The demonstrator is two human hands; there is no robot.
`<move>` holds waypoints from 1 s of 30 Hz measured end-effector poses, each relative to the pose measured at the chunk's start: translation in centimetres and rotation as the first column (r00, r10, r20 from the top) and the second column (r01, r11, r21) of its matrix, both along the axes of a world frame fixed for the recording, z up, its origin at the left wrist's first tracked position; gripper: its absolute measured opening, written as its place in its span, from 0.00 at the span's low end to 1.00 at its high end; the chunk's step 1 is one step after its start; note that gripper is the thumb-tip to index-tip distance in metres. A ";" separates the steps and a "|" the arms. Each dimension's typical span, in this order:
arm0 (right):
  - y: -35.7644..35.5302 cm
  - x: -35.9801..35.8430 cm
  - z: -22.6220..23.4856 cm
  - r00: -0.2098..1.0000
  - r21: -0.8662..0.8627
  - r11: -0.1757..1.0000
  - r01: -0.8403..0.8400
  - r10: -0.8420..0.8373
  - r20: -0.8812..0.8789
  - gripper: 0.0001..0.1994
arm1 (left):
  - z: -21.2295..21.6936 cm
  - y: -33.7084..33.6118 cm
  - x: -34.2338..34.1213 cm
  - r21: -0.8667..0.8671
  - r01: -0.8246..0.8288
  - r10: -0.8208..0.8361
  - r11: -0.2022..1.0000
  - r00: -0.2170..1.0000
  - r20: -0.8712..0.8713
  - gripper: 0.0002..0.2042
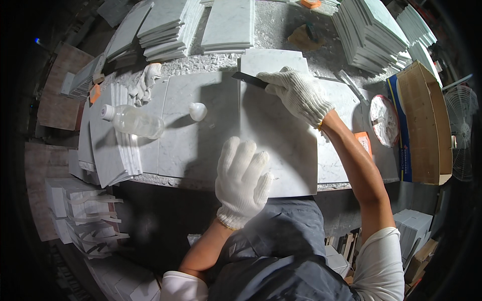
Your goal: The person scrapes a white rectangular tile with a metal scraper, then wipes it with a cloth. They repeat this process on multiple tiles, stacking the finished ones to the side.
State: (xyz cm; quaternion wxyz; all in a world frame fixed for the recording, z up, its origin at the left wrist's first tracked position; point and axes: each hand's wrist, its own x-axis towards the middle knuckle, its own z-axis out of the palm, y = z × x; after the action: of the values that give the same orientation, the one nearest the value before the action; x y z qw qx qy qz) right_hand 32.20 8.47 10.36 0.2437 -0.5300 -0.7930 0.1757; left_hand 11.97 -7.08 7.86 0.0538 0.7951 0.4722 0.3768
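My right hand, in a white knitted glove, is closed around a dark flat blade like a scraper, its tip pointing left. It is over the far part of a white marble tile that lies in front of me. Another tile shows beyond, at the far end. My left hand, gloved too, is open and holds nothing, its fingers stretched forward beside the tile's near left edge. Whether it touches the tile I cannot tell. A small white translucent dome-shaped thing sits to the left on another slab.
A clear bottle lies on tilted tiles at left, near a crumpled glove. Tile stacks line the back. On the right are a round tub of white paste, an orange block, a cardboard box and a fan.
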 end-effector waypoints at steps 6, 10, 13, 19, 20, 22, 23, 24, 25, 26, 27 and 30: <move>0.4 -0.2 0.0 0.999 0.017 0.999 -0.029 0.028 0.026 0.19 | -0.2 -0.1 -0.1 -0.005 0.003 -0.003 1.000 1.000 -0.007 0.16; 0.2 -0.5 -0.1 0.999 0.083 0.996 -0.046 0.044 0.024 0.18 | -0.3 -0.1 -0.1 -0.005 0.002 -0.002 1.000 1.000 0.000 0.16; -0.4 -0.6 0.6 0.997 0.142 0.987 -0.081 0.078 0.024 0.17 | -0.2 -0.2 -0.2 -0.014 -0.001 0.001 1.000 0.999 -0.035 0.16; -1.9 -0.5 2.0 0.993 -0.077 0.992 -0.099 0.104 0.062 0.15 | -0.1 -0.3 -0.1 -0.002 -0.003 0.003 1.000 1.000 -0.025 0.16; -2.2 -0.5 1.9 0.991 -0.084 0.992 -0.093 0.101 0.090 0.15 | -0.1 -0.3 -0.1 0.008 -0.009 0.009 1.000 0.999 -0.040 0.16; -2.5 -0.3 1.3 0.983 0.016 0.987 -0.162 0.160 0.088 0.16 | -0.4 -0.3 -0.1 0.012 -0.016 0.016 1.000 0.999 -0.046 0.17; -2.3 -0.1 1.0 0.982 0.024 0.983 -0.183 0.181 0.052 0.17 | -0.6 -0.3 -0.1 0.016 -0.014 0.014 1.000 0.999 -0.043 0.17; -1.7 0.2 0.8 0.977 0.008 0.978 -0.210 0.209 0.029 0.17 | -0.7 -0.3 -0.2 0.020 -0.011 0.012 1.000 0.999 -0.043 0.17; -1.0 0.3 0.6 0.975 -0.051 0.975 -0.216 0.218 0.035 0.18 | -0.8 -0.3 -0.2 0.008 -0.004 0.005 1.000 0.999 -0.042 0.17; -0.5 0.1 0.3 0.992 -0.041 0.992 -0.121 0.122 0.023 0.19 | -0.8 -0.3 -0.3 0.022 -0.004 0.005 1.000 0.999 -0.040 0.17; 0.4 0.0 0.3 0.993 -0.109 0.991 -0.073 0.062 -0.098 0.19 | -0.8 -0.2 -0.3 0.022 0.001 0.000 1.000 0.999 -0.034 0.17; 0.8 0.1 0.3 0.995 0.032 0.995 -0.093 0.091 0.047 0.19 | -0.5 -0.3 -0.2 0.012 -0.007 0.007 1.000 1.000 -0.030 0.15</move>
State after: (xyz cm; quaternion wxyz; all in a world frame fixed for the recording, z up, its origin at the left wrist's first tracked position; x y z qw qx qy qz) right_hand 32.34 9.22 10.63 0.2265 -0.4925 -0.8248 0.1610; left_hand 11.80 -7.36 7.33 0.0404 0.7994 0.4733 0.3678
